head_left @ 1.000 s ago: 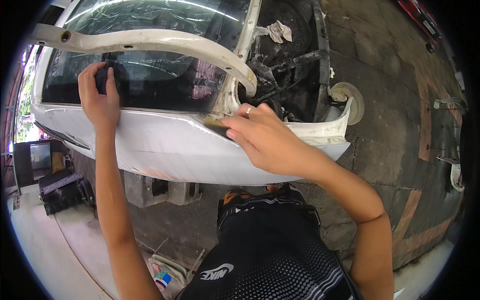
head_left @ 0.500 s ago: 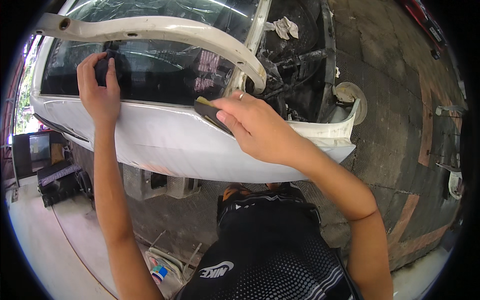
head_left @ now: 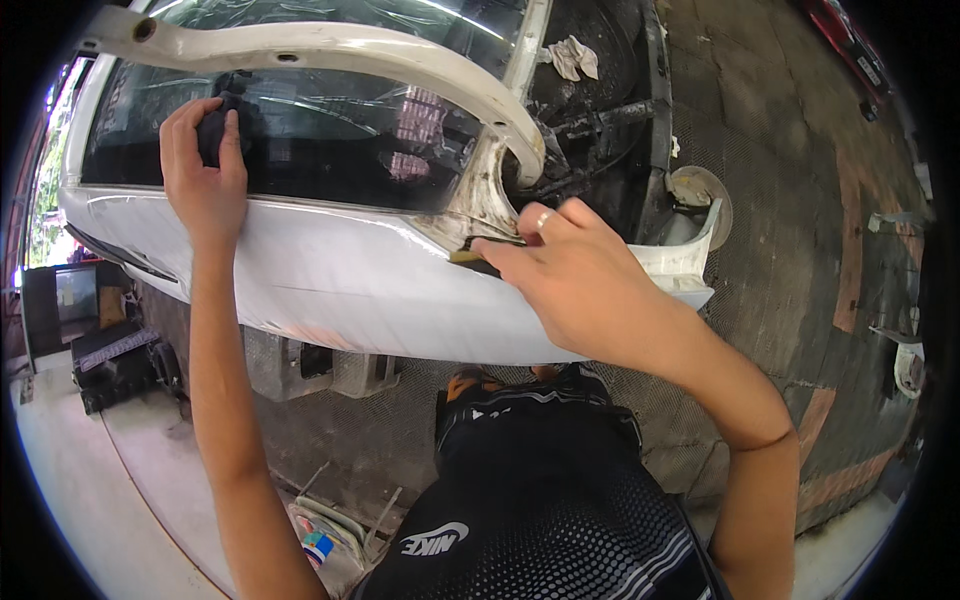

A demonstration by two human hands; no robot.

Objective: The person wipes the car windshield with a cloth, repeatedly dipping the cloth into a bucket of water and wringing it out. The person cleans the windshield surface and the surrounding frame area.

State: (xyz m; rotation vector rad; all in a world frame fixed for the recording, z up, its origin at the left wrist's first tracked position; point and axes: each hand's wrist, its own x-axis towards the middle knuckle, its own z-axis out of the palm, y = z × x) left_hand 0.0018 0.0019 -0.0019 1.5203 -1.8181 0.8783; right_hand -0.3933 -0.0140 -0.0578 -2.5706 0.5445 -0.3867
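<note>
A pale grey-white car body panel [head_left: 330,270] stretches across in front of me, below a dark side window [head_left: 320,150]. My right hand [head_left: 590,285], a ring on one finger, grips a dark sanding pad [head_left: 474,257] with a yellowish edge. The pad rests on the panel's upper edge, near the foot of the curved pillar; my fingers hide part of it. At the left, my left hand [head_left: 205,170] is raised before the window, its fingers curled around a dark, soft-looking pad [head_left: 212,132] whose exact kind I cannot make out.
A curved white frame bar [head_left: 330,45] arches above the window. The opened wheel area at the right holds a crumpled white tissue [head_left: 573,58]. Black equipment [head_left: 115,365] stands at the left. Below lies a tray with a small blue-and-white container [head_left: 317,545].
My right hand has slid the sanding pad to the right and slightly nearer along the panel's upper edge. My left hand has barely moved.
</note>
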